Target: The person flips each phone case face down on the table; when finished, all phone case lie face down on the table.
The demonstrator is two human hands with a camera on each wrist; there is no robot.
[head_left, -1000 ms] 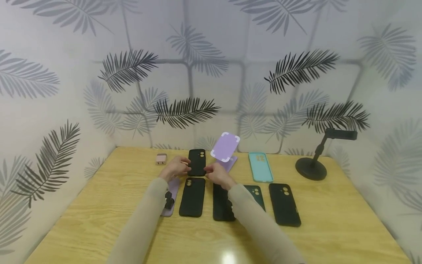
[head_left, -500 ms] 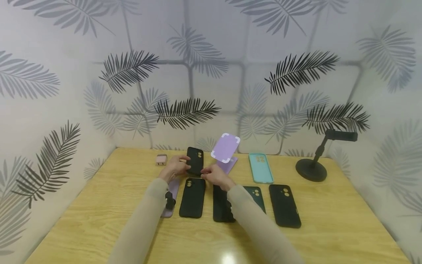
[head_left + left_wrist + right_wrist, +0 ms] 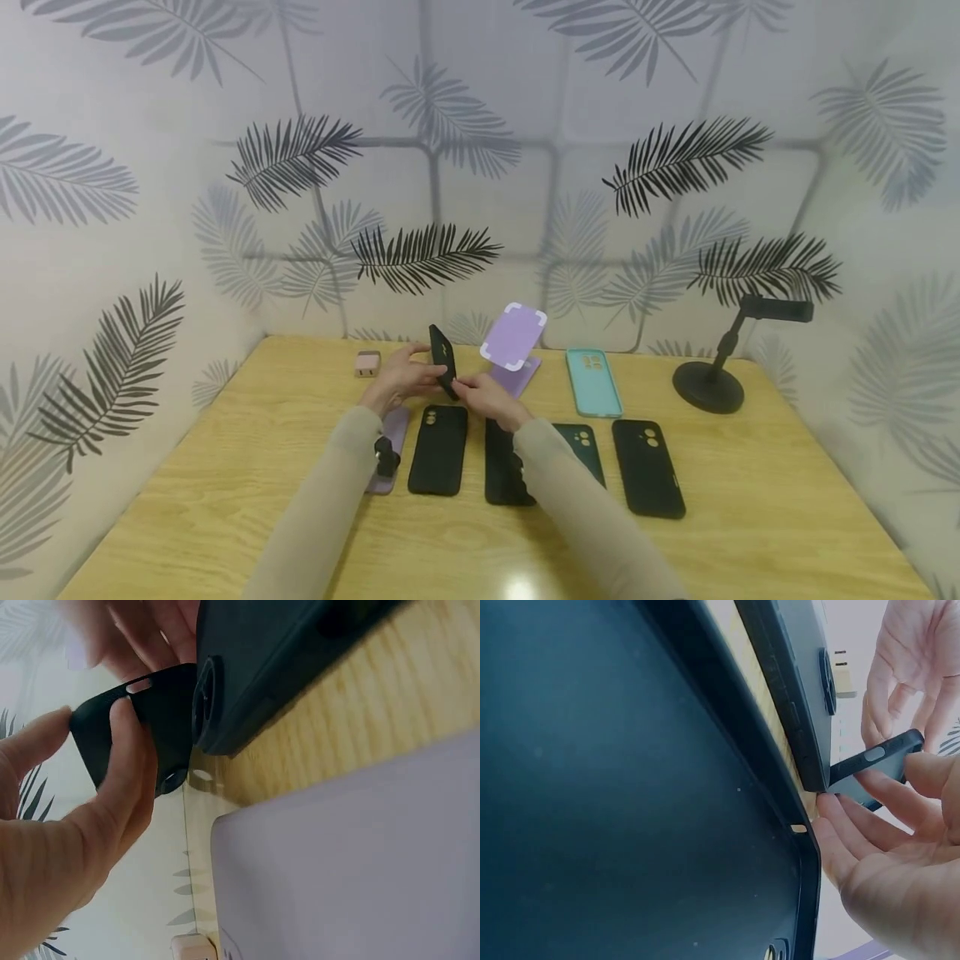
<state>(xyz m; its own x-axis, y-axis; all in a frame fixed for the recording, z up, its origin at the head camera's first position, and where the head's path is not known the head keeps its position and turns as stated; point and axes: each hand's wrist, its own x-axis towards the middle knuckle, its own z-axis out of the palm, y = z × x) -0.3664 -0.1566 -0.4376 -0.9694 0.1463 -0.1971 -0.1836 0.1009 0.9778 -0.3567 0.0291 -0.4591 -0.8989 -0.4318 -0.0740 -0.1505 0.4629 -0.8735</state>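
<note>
A black phone case (image 3: pixel 443 360) is held up on its long edge, its face turned sideways. My left hand (image 3: pixel 405 375) grips its left side, and in the left wrist view the thumb and fingers pinch the black case (image 3: pixel 169 712). My right hand (image 3: pixel 491 398) pinches the near lower end; in the right wrist view, the right-hand fingers (image 3: pixel 889 795) lie around the case (image 3: pixel 877 761). Just in front, another black phone case (image 3: pixel 437 450) lies flat. A lilac flat case (image 3: pixel 393 433) lies partly under my left wrist.
A larger black case (image 3: pixel 504 467), a dark green case (image 3: pixel 583 442) and a black case (image 3: pixel 648 467) lie at the right. Behind stand a lilac stand (image 3: pixel 513 336), a light blue case (image 3: pixel 592 382), a black phone stand (image 3: pixel 708 383) and a pink charger (image 3: pixel 367 363).
The black case has gone from lying flat on the table to being tipped up on its edge between both hands. My right hand has shifted slightly left; the other things stay put.
</note>
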